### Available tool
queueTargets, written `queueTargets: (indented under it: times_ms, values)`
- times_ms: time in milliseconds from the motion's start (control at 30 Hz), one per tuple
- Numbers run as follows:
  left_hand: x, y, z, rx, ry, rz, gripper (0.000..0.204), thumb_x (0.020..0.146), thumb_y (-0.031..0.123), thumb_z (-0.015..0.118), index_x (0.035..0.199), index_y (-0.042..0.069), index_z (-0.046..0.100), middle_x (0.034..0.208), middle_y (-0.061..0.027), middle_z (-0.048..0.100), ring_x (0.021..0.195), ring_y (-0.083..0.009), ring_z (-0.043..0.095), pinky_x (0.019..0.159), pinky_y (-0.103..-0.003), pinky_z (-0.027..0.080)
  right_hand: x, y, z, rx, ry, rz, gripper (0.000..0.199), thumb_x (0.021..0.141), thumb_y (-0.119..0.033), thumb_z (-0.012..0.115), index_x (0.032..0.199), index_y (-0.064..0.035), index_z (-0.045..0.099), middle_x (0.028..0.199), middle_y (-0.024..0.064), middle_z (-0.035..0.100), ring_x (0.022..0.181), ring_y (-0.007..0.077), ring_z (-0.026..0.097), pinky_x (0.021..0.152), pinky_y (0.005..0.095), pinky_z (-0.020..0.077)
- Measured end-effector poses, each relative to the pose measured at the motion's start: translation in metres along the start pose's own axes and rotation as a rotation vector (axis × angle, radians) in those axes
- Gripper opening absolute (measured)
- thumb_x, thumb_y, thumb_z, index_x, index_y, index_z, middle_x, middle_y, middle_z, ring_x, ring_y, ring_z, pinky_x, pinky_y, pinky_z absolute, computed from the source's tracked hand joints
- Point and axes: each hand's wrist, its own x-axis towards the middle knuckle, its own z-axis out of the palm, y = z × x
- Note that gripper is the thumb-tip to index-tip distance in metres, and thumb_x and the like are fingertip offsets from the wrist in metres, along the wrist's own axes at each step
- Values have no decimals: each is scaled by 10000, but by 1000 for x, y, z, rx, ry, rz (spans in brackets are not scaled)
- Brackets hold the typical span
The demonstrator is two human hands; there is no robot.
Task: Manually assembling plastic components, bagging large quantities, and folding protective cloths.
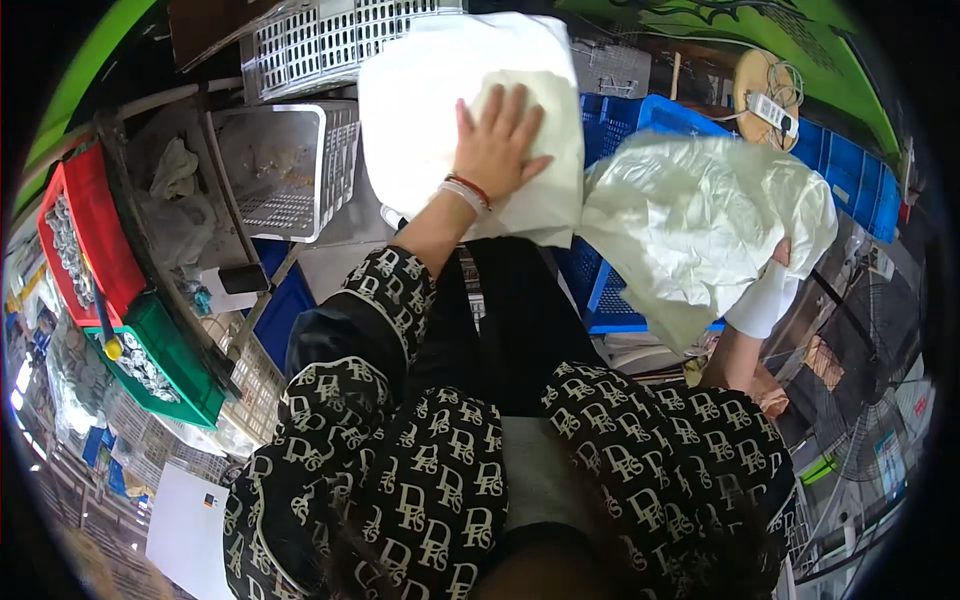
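Observation:
My left hand [500, 142] lies flat with its fingers spread on a white, roughly square, soft-looking pile [410, 110]. Under the palm, a cream-tinted patch shows on top of the white; I cannot tell whether it is a separate sheet. To the right, my right hand [782, 251] grips a crumpled, pale greenish-white plastic bag [690, 215] by its right side. The bag hides most of that hand; only a bit of the fingers and a white cuff show. Its left edge meets the right side of the white pile.
Blue plastic crates [600, 290] sit behind and below the bag. A grey-white basket [285, 170] stands left of the pile. Farther left are a red bin [100, 225] and a green bin [180, 375] of small parts. A round board with a cable [765, 95] lies at the far right.

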Motion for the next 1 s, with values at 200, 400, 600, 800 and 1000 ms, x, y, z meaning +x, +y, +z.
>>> queueTargets:
  times_ms: [200,400,600,800,1000]
  values:
    - [-4,-1,1,-50,4,48,596,787,570,498,1254,201,480,1403,-109,320,1277,-299,309,916,-670,234,17,3,-34,-27,-175,-223,324,879,-95,521,1173,36,484,1072,86,570,939,158,537,796,285,441]
    - [-10,-13,-7,-56,-11,40,566,823,514,496,1261,156,471,1401,-121,320,1292,-297,296,921,-665,228,4,-19,27,-281,22,-374,314,824,-94,557,1103,46,533,1011,101,592,851,186,554,852,288,420]
    - [-35,-43,-89,-2225,-60,-762,769,850,659,314,1327,57,363,1339,-130,401,1221,-292,404,1015,-457,311,-70,-27,167,-700,-1053,-656,377,789,-288,603,1074,-44,563,902,132,594,849,317,575,764,417,452]
    - [-76,-119,-67,-2075,-77,-930,594,888,462,492,1312,56,394,1238,-96,513,1101,-226,521,917,-358,435,-89,56,206,-757,-1376,-284,378,815,-360,593,1085,-100,543,971,109,608,889,271,603,769,361,469]
    - [-72,-114,-69,-1649,-263,-926,343,810,34,551,1151,20,517,986,-53,605,827,-117,589,732,-260,488,12,49,274,-945,-1023,-507,384,809,-237,588,1181,-162,529,1180,61,550,1125,268,491,963,394,384]
